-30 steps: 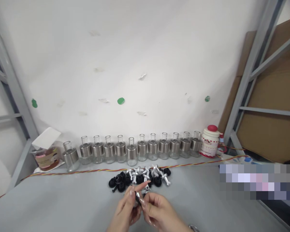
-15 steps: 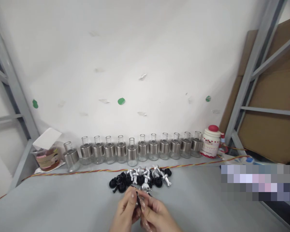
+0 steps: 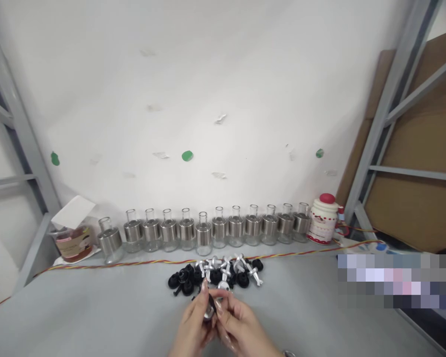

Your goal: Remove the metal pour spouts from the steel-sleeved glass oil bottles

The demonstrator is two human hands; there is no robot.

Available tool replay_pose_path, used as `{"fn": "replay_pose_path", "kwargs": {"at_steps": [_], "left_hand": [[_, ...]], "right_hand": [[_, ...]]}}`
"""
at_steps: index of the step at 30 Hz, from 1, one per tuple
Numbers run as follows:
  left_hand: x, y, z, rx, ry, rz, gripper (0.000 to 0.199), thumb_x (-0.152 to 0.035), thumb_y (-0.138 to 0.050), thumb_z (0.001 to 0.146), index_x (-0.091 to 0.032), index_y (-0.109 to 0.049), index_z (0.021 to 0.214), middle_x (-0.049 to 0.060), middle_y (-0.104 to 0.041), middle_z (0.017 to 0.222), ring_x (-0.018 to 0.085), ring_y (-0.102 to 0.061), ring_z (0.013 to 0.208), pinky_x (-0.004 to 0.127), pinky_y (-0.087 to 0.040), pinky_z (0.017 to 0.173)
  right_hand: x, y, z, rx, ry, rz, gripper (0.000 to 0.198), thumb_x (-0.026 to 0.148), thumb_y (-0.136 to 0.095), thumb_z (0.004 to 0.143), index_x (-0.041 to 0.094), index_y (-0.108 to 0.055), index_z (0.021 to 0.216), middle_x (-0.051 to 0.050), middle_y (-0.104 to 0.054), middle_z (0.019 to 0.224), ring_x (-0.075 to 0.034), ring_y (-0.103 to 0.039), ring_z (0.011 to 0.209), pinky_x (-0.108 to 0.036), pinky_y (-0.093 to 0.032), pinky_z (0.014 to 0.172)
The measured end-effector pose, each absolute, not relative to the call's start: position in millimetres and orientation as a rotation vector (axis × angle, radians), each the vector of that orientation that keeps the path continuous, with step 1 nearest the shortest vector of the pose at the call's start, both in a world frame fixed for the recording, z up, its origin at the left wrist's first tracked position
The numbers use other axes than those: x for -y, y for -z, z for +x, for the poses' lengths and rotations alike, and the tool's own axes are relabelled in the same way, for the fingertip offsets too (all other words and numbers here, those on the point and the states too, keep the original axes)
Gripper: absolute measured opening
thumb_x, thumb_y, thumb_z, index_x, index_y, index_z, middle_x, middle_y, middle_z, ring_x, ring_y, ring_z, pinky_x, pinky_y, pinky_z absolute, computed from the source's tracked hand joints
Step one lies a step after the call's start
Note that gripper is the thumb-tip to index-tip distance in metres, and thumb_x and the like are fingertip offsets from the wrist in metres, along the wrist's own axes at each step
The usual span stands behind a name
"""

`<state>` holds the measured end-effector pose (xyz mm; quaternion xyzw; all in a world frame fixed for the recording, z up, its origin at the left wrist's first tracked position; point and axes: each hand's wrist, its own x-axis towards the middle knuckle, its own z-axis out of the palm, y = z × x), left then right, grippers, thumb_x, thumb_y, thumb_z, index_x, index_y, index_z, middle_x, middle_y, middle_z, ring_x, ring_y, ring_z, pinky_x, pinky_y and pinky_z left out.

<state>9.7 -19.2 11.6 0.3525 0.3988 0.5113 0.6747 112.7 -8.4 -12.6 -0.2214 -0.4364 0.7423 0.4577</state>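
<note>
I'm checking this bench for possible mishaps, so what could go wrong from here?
The small black-and-silver part between the left hand and the right hand might slip and get mixed into the loose pile of black and silver parts just beyond. Also, most bottles in the row of glass bottles stand close together, so knocking one could topple others.

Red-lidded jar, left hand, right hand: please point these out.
Red-lidded jar [image 3: 321, 223]: head view, front of body.
Left hand [image 3: 193, 321]: head view, thumb side.
Right hand [image 3: 241, 325]: head view, near thumb base.
</note>
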Motion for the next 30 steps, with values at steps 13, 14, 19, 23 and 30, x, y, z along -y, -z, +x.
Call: {"fn": "replay_pose_path", "kwargs": {"at_steps": [13, 14, 19, 23, 30], "left_hand": [[16, -7, 2, -0.819, -1.074, 0.812, 0.065, -0.064, -0.047, 0.065, -0.01, -0.061, 0.099, -0.009, -0.032, 0.039, 0.003, -0.018, 0.034, 0.019, -0.009, 0.038], [15, -6, 2, -0.802, -1.069, 0.813, 0.068, -0.066, -0.047, 0.064, -0.011, -0.06, 0.102, -0.009, -0.032, 0.038, 0.003, -0.018, 0.033, 0.019, -0.008, 0.037], [11, -5, 2, -0.725, -1.136, 0.736, 0.069, -0.064, -0.053, 0.062, -0.019, -0.049, 0.115, -0.006, -0.045, 0.048, 0.004, -0.031, 0.033, 0.018, -0.011, 0.033], [13, -12, -2, -0.858, -1.189, 0.718, 0.055, -0.06, -0.055, 0.064, -0.016, -0.058, 0.096, 0.001, -0.056, 0.062, 0.009, -0.048, 0.045, 0.017, -0.021, 0.035], [17, -20, -4, -0.839, -1.329, 0.706, 0.045, -0.048, -0.067, 0.059, -0.016, -0.066, 0.091, 0.005, -0.06, 0.079, 0.015, -0.051, 0.069, 0.024, -0.037, 0.059]], "right_hand": [[13, 6, 113, 1.229, -1.698, -0.725, 0.045, 0.06, -0.057, 0.063, 0.019, -0.039, 0.06, 0.01, -0.037, 0.038, -0.003, -0.024, 0.032, -0.02, -0.013, 0.035], [12, 5, 113, 1.191, -1.719, -0.686, 0.044, 0.058, -0.059, 0.063, 0.019, -0.039, 0.059, 0.01, -0.037, 0.037, -0.003, -0.024, 0.032, -0.02, -0.013, 0.036], [11, -10, 115, 0.927, -1.89, -0.535, 0.041, 0.046, -0.071, 0.057, 0.016, -0.044, 0.057, 0.007, -0.041, 0.043, -0.003, -0.029, 0.038, -0.02, -0.016, 0.042], [13, -20, 119, 0.811, -1.957, -0.528, 0.036, 0.038, -0.076, 0.054, 0.014, -0.049, 0.056, 0.005, -0.043, 0.048, -0.003, -0.031, 0.04, -0.019, -0.017, 0.043], [12, -18, 122, 0.744, -1.966, -0.545, 0.029, 0.03, -0.078, 0.051, 0.012, -0.057, 0.056, 0.005, -0.044, 0.048, -0.004, -0.03, 0.041, -0.019, -0.02, 0.044]]}}
